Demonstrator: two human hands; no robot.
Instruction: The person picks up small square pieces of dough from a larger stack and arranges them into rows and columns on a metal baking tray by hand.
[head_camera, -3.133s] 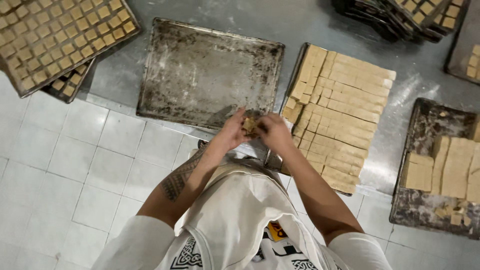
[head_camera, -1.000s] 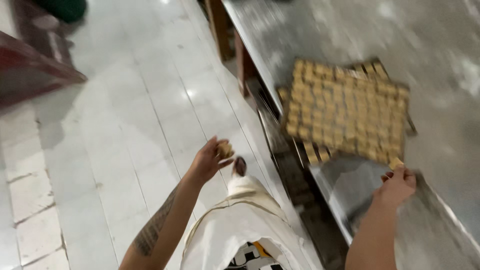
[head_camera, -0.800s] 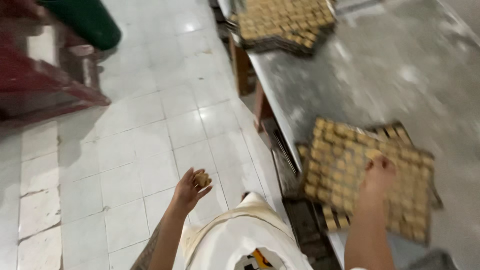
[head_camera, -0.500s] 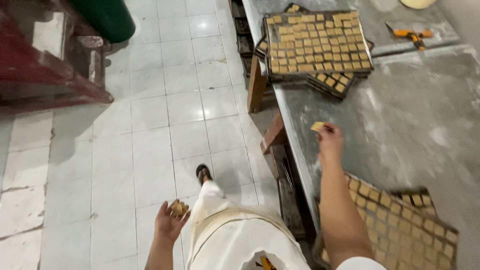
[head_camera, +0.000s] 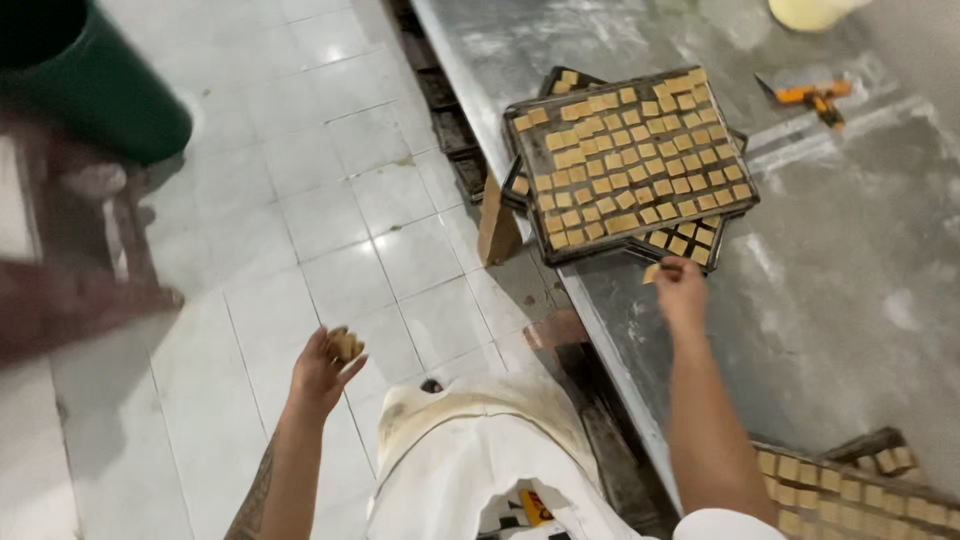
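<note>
My left hand (head_camera: 322, 365) is held out over the white tiled floor, cupping a few small tan dough squares (head_camera: 346, 345). My right hand (head_camera: 682, 290) reaches across the steel table (head_camera: 850, 290) and pinches one tan dough square (head_camera: 652, 272) at its fingertips. That square is just short of the near edge of a dark baking tray (head_camera: 628, 158) filled with rows of several tan squares. This tray lies stacked on other filled trays (head_camera: 690, 243).
A second tray of squares (head_camera: 850, 490) lies at the table's near right. An orange-handled tool (head_camera: 815, 98) lies on the table beyond the stack. A green bin (head_camera: 90, 85) and a dark wooden bench (head_camera: 70, 290) stand on the floor to the left. Empty trays sit under the table (head_camera: 450, 120).
I have turned left from the cutting trays. My right hand carried one square along the table toward the filled tray stack. My left hand stayed out to the side with its pieces.
</note>
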